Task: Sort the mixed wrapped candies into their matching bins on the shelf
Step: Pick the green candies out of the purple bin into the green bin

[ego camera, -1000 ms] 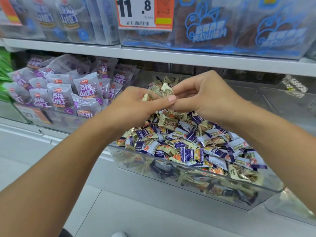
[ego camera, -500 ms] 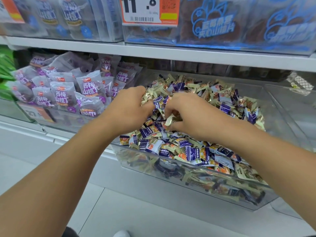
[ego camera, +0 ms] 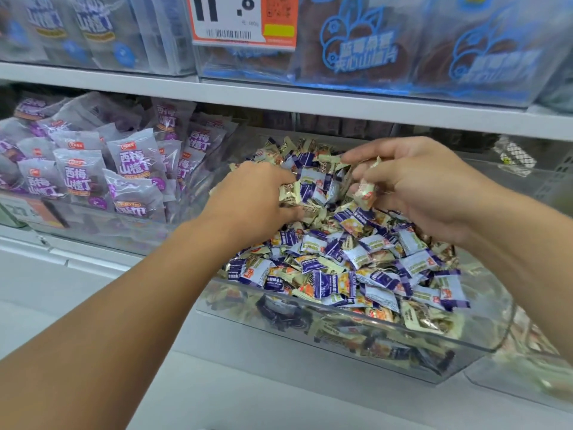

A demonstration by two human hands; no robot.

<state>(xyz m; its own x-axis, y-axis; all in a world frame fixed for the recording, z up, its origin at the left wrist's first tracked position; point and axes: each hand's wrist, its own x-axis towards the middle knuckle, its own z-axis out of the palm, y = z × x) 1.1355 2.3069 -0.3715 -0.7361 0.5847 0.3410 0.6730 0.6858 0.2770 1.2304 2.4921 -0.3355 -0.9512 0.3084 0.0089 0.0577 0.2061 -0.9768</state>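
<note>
A clear plastic bin (ego camera: 356, 346) on the shelf holds a heap of mixed wrapped candies (ego camera: 366, 268), cream-gold ones and purple-and-white ones. My left hand (ego camera: 257, 200) is down in the heap at its left side, fingers curled around cream-wrapped candies (ego camera: 288, 190). My right hand (ego camera: 412, 187) hovers above the heap's right half and pinches a cream-wrapped candy (ego camera: 364, 192) between thumb and fingers, with more wrappers tucked under its fingers.
Left of the bin lies a bin of purple snack bags (ego camera: 93, 172). A clear bin at the right (ego camera: 545, 181) holds one small packet (ego camera: 514, 156). The upper shelf (ego camera: 310, 100) carries blue packs and an orange price tag (ego camera: 245, 20).
Both hands dropped from above the heap into it, then spread apart. My right hand has lifted to the right with a cream candy; my left hand stays buried at the left.
</note>
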